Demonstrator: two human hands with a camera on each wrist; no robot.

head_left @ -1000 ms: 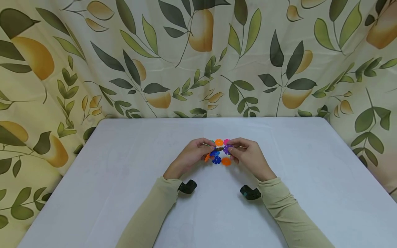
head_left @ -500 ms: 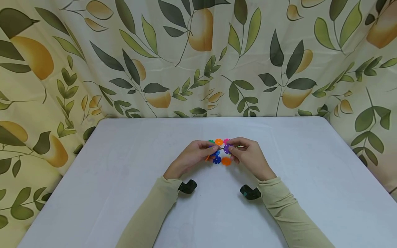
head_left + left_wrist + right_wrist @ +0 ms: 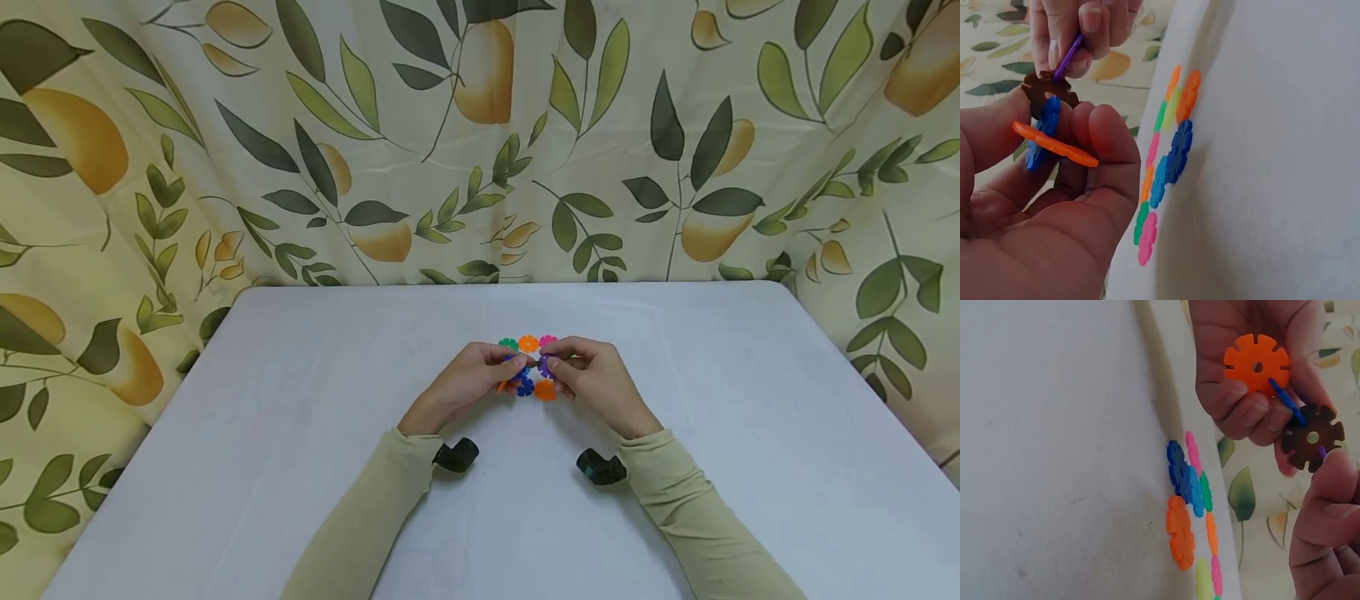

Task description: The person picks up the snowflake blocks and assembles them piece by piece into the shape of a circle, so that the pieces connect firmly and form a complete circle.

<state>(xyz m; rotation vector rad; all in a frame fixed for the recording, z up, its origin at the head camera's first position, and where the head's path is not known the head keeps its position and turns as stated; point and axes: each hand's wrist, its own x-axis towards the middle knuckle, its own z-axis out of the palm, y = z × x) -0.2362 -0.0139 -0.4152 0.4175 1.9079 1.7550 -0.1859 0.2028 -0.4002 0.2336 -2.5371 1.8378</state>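
My left hand [image 3: 468, 379] pinches a brown notched interlocking disc [image 3: 1297, 440] between thumb and fingers. A blue disc [image 3: 1052, 112] is joined to the brown one, and an orange disc [image 3: 1241, 357] crosses that blue disc at its other side; both sit within the left hand's curled fingers. Opposite, my right hand [image 3: 600, 379] pinches a purple disc [image 3: 1069, 59], mostly covered by its fingertips. The purple edge meets the brown disc's rim at a notch. Both hands are close together above the table.
Loose discs lie on the white table [image 3: 300, 467] under and beyond the hands: green [image 3: 507, 342], orange [image 3: 528, 342], pink [image 3: 548, 340], dark blue [image 3: 525, 387], yellow-green [image 3: 1172, 109] and more. A leaf-patterned curtain [image 3: 480, 183] hangs behind the table's far edge.
The brown disc has turned from partly face-on to nearly edge-on in the head view. My right hand has shifted slightly left with the purple disc, closing on the left hand.
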